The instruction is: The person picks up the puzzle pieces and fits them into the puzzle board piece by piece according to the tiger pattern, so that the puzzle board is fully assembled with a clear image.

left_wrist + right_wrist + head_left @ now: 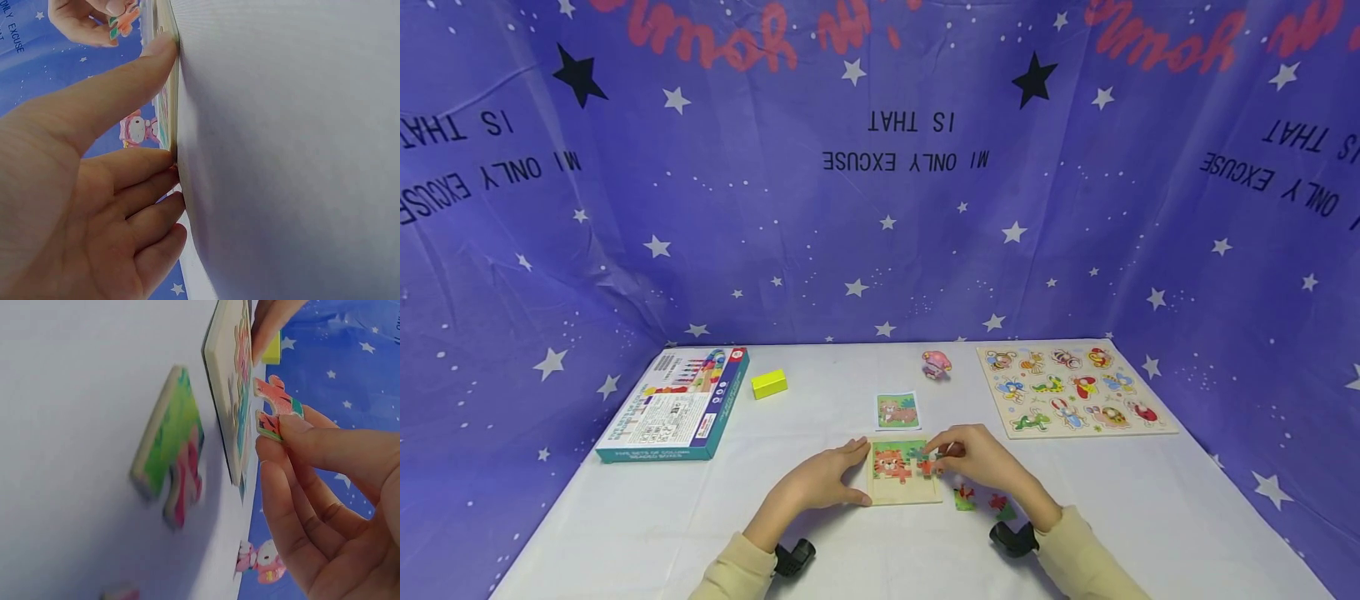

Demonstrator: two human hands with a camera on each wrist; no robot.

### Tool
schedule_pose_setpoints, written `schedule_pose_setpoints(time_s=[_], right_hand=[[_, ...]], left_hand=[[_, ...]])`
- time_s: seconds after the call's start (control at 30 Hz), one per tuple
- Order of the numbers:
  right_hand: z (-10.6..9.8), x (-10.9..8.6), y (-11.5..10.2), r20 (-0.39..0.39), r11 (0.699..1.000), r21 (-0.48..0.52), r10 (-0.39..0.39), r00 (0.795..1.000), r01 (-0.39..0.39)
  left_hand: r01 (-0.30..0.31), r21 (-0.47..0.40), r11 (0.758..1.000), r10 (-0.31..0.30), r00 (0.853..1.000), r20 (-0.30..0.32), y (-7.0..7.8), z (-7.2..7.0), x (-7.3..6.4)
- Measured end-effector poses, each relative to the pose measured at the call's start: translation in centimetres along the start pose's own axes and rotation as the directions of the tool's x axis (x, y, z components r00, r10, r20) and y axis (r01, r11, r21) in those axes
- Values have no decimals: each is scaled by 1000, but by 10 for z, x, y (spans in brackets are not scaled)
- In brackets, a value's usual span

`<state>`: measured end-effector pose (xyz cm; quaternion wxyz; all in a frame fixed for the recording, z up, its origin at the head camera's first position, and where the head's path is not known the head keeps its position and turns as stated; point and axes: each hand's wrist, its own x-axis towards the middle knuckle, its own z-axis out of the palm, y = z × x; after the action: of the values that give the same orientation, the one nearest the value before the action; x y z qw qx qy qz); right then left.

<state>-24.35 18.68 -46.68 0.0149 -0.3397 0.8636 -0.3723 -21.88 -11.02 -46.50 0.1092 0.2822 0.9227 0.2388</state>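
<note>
White tabletop (700, 517) beneath teal-edged box (676, 408), yellow block (769, 384), pink figurine (936, 364), picture card (897, 412), puzzle tray (887, 493), loose pieces (963, 498), insect board (1157, 427)

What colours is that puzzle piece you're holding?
The puzzle piece is orange-red with dark marks and green; best in right wrist view.

Left hand (822, 481) touches left edge of wooden puzzle tray (904, 494); right hand (981, 458) pinches puzzle piece (927, 467) at tray's right. 2 loose pieces (964, 503) near right; picture card (897, 412) far.
</note>
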Motion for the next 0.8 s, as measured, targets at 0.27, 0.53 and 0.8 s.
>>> schedule_pose_setpoints(time_s=[0.27,0.53,0.8], right_hand=[[10,9,-4,41,998,-12,56,998,-55],[15,13,-5,26,996,-58,72,997,-71],[17,17,-9,24,992,-71,110,994,-108]], left_hand=[[-5,-9,1000,5,1000,3,0,-1,0],[-8,-8,1000,8,1000,0,0,-1,0],[-3,-8,1000,3,1000,-1,-1,0,0]])
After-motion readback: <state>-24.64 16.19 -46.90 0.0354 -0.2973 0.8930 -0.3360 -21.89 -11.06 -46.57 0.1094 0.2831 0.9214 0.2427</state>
